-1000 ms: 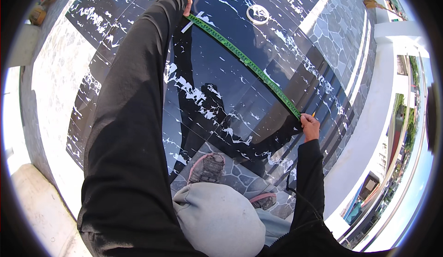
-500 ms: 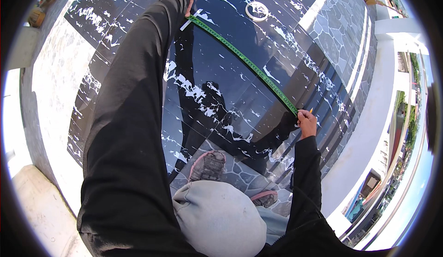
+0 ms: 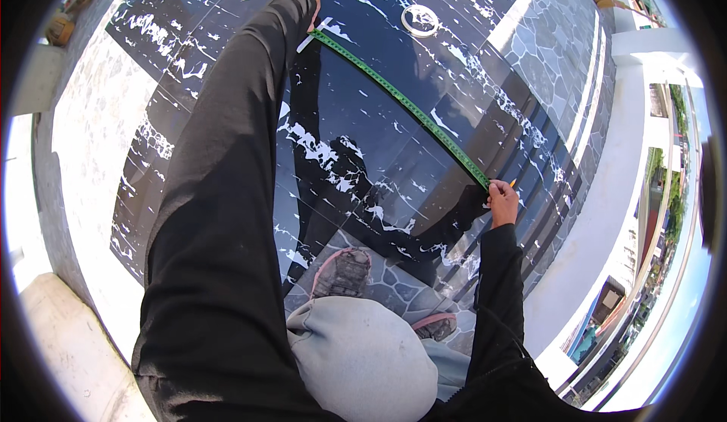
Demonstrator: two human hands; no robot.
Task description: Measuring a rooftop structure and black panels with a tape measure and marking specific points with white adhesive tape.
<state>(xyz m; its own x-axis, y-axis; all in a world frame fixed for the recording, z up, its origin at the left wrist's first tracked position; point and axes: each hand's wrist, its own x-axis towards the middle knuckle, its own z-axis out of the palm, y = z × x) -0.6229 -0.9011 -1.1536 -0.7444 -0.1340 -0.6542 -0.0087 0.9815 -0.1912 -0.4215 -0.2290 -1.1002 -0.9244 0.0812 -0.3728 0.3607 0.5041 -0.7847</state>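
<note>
A green measuring tape (image 3: pixel 401 98) stretches diagonally over a glossy dark surface with white marbling (image 3: pixel 379 149). Its near right end is pinched in my right hand (image 3: pixel 503 203), where a small orange-tipped stick (image 3: pixel 513 183), perhaps a pencil, pokes out past the fingers. At the far left end of the tape is my left hand (image 3: pixel 313 7), closed and partly hidden behind its black sleeve; its exact finger grip is hard to see. Beside that end, a narrow white strip (image 3: pixel 305 42) lies on the dark surface.
A white ring-shaped roll (image 3: pixel 419 21) rests beyond the tape. My shoes (image 3: pixel 342 273) stand on grey stone-patterned paving (image 3: pixel 409 289) at the near edge of the dark surface. A low white wall (image 3: pixel 587 248) runs along the right. Shadows and reflections cross the glossy surface.
My left hand and sleeve have shifted very slightly, with the tape's far end moving a little nearer. My right hand has barely moved and keeps its pinch.
</note>
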